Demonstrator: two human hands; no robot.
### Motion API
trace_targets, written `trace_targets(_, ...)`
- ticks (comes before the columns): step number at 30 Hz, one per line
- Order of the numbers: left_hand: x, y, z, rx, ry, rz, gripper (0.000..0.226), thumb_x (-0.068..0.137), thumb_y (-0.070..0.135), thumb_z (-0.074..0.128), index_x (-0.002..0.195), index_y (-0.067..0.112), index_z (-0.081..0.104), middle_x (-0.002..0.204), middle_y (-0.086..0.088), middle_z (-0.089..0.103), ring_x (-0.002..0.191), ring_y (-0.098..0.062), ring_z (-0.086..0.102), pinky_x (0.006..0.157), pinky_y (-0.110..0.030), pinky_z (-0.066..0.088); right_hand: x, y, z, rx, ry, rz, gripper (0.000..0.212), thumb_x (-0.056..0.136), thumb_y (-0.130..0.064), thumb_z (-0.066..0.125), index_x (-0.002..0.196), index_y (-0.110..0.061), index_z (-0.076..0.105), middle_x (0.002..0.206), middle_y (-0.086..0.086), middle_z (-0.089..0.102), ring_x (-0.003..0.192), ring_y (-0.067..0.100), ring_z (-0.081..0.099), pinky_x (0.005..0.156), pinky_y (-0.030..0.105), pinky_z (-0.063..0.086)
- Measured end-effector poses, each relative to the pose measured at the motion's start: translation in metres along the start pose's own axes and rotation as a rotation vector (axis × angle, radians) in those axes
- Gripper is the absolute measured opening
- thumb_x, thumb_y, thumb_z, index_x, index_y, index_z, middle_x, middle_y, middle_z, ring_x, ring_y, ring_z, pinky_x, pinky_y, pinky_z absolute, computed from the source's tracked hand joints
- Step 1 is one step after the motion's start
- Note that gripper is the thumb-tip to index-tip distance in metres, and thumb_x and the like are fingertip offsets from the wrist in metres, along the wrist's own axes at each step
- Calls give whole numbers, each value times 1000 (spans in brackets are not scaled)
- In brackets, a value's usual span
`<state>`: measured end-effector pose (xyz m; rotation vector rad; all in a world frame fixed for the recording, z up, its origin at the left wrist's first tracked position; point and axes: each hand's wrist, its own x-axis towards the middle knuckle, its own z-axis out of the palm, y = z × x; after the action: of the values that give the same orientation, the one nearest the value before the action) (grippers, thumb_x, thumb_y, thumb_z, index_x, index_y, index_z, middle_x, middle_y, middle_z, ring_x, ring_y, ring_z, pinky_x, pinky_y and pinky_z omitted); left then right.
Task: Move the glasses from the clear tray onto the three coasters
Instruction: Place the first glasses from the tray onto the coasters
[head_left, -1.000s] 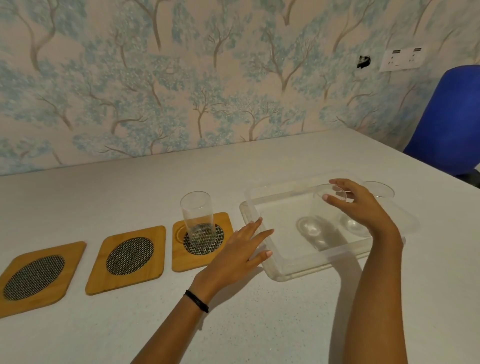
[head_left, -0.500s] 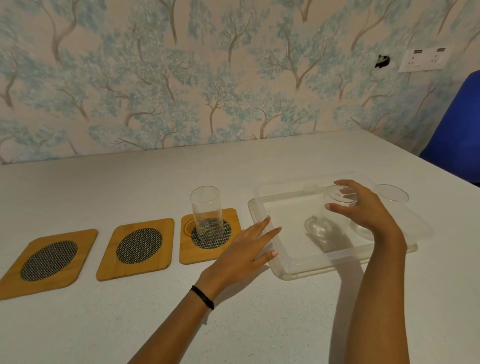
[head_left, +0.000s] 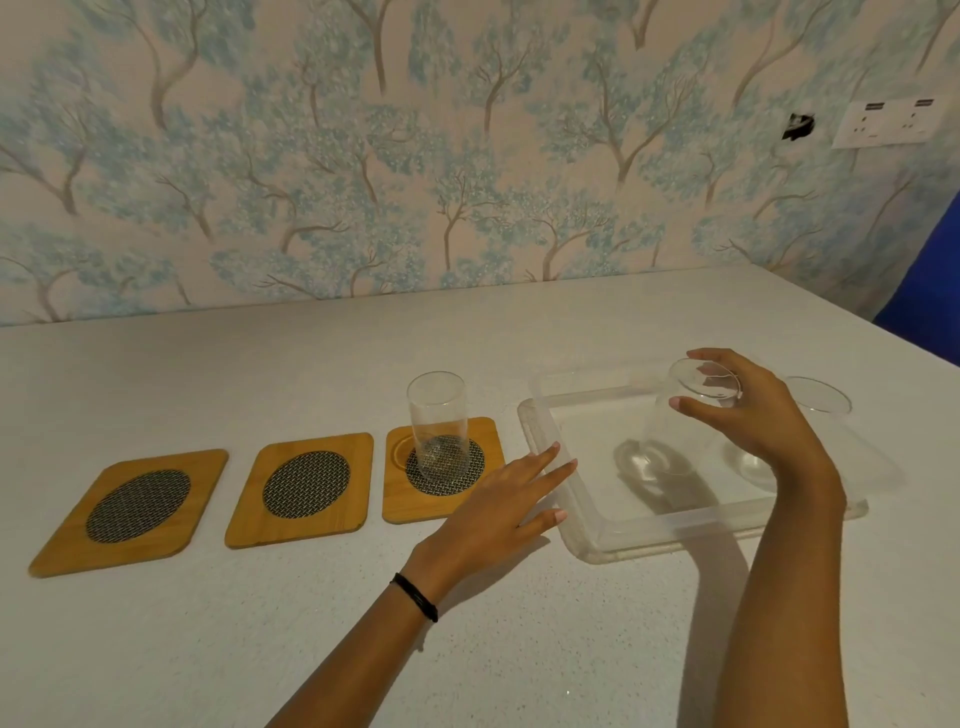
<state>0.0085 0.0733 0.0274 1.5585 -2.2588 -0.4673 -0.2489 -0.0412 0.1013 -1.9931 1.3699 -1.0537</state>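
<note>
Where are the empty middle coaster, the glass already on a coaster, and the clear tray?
Middle coaster (head_left: 305, 490), head view, mesh centre.
Glass on coaster (head_left: 437, 423), head view, side wall.
Clear tray (head_left: 540, 436), head view, left rim.

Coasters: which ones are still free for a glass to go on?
The middle coaster and the far-left coaster are bare. The right coaster already carries a glass. It is crowded by the clear tray, where the left hand lies between coaster and tray.

Right hand (head_left: 753, 415) now closed around the rim of the middle glass (head_left: 685, 415); glass tilted, appears lifting off the clear tray (head_left: 566, 499) floor.
</note>
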Motion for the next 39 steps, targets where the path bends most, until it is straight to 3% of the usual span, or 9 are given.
trace_targets(3,-5,-4,-1,13,-7,-1,56,96,46,36,145,39,8,158,13,2,145,-11,4,114,-31,6,0,-12,0,46,5,-43,51,72,-31,77,118,-30,56,113,0,60,102,14,57,79,24,42)
trace_targets(10,-17,-12,-4,-31,19,-2,61,95,48,37,137,49,-7,152,22,-4,144,-5,-2,112,-28,2,0,-46,8,72,-11,-156,50,70,-34,77,116,-32,57,111,-4,63,102,10,59,80,22,47)
trace_targets(15,-33,-27,-10,-11,67,-21,56,95,47,38,145,38,15,157,12,15,142,-2,5,113,-26,7,0,-66,18,85,-62,-200,52,69,-34,78,117,-29,58,110,-3,64,101,9,60,75,14,45)
trace_targets(18,-48,-38,-17,-8,102,-20,53,95,45,40,144,35,23,153,9,29,139,-1,19,112,-23,19,-1,-77,25,77,-114,-229,52,69,-34,78,116,-30,57,110,-3,64,100,8,60,72,10,45)
trace_targets(23,-76,-61,-30,-42,149,-72,50,93,48,41,141,40,27,141,24,32,128,13,20,104,-12,19,-4,-96,36,114,-202,-257,51,67,-38,77,114,-33,58,108,-6,65,101,-3,59,71,4,47)
trace_targets(28,-103,-85,-50,-38,250,-155,44,92,50,41,135,42,37,133,25,41,120,9,39,97,-13,30,-7,-116,54,108,-270,-304,58,60,-51,72,113,-34,58,107,-12,64,101,-8,57,72,2,46)
trace_targets(31,-118,-104,-62,-39,319,-221,43,92,44,44,133,32,45,133,10,52,118,-1,45,97,-22,36,-7,-123,66,92,-318,-328,58,61,-51,72,114,-33,59,110,-9,64,104,0,59,74,6,48)
trace_targets(35,-142,-136,-78,0,356,-321,42,93,31,51,134,24,45,137,2,51,124,-10,45,101,-26,37,-10,-134,80,78,-380,-345,58,59,-54,71,113,-36,58,109,-10,64,103,2,60,74,11,51)
trace_targets(39,-167,-163,-86,-21,339,-456,48,93,33,50,139,24,38,145,-4,43,132,-19,39,109,-38,35,-13,-143,94,75,-442,-356,58,58,-56,71,112,-37,58,109,-9,64,101,2,60,75,18,53)
